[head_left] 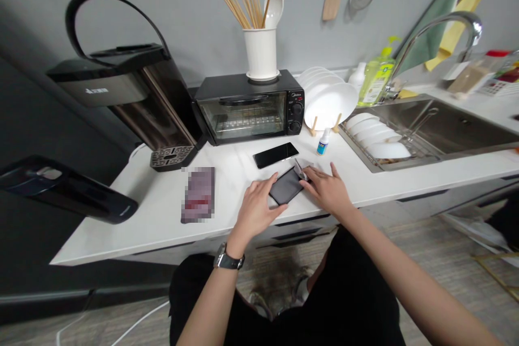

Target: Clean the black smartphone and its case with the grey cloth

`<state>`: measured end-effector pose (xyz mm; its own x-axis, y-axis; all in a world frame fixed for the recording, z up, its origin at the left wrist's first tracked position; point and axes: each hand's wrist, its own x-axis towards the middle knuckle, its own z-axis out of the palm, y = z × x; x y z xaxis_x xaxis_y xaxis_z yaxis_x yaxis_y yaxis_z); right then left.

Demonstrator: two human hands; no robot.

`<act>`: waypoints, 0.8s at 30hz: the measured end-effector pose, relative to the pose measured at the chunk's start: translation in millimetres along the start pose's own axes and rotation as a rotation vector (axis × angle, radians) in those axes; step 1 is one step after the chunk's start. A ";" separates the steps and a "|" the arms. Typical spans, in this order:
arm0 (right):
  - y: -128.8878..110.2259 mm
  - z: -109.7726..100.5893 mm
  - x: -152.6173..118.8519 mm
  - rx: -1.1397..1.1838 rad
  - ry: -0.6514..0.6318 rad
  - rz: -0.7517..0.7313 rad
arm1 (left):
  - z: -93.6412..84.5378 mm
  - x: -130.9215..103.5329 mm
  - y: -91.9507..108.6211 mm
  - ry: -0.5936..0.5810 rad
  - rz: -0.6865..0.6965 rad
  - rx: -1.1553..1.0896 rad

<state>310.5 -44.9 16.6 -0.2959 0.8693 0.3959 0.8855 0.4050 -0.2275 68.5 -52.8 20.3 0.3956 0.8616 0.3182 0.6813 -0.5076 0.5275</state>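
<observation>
On the white countertop lies a dark phone case point(286, 186), its flat inner face up. My left hand point(255, 203) grips its left end, thumb at the near edge and fingers at the far edge. At the case's right end, my right hand point(324, 186) presses a small greyish wipe or cloth point(300, 169) with its fingertips; its folds are partly hidden under the fingers. Just behind the case rests a black smartphone point(276, 155), screen up. A small white and blue bottle point(323, 142) stands upright beyond my right hand.
A toaster oven point(247, 111) carries a white utensil holder point(260, 51). Left are a water dispenser point(141, 97), a dark flask-like object point(68, 189) and a blurred purple item point(198, 194). Right are white plates point(330, 100), bowls point(377, 138) and the sink point(454, 124).
</observation>
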 end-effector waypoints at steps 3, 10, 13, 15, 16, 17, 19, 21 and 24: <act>-23.2 9.5 7.4 0.028 0.005 -0.038 | -0.7 0.8 1.0 -0.008 0.002 0.007; -58.2 4.7 -16.3 0.275 -0.131 -0.197 | -5.5 -3.9 4.1 -0.048 -0.025 0.020; -21.9 -1.1 -14.5 0.167 -0.082 -0.124 | -4.3 -4.8 5.8 -0.018 -0.024 0.015; -2.9 -1.2 -7.7 0.067 -0.023 -0.060 | -3.1 -4.1 6.8 -0.013 -0.026 0.016; 1.2 0.0 -3.9 0.028 -0.003 -0.037 | -2.7 -3.6 7.2 -0.012 -0.028 0.014; 0.8 1.9 -0.5 0.004 0.007 -0.026 | -2.5 -3.1 7.6 -0.010 -0.030 0.011; -12.1 6.7 3.4 0.006 -0.010 -0.044 | -3.1 -3.0 7.8 -0.008 -0.034 -0.001; -34.8 10.1 1.9 0.077 -0.065 -0.116 | -5.4 -5.1 7.3 -0.018 -0.041 -0.003; -63.1 8.0 -8.3 0.251 -0.170 -0.248 | -11.7 -12.3 5.8 -0.038 -0.078 0.018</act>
<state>254.2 -75.4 20.6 -0.5633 0.7626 0.3180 0.6711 0.6469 -0.3623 60.4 -66.4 28.7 0.3635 0.8984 0.2464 0.7220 -0.4388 0.5350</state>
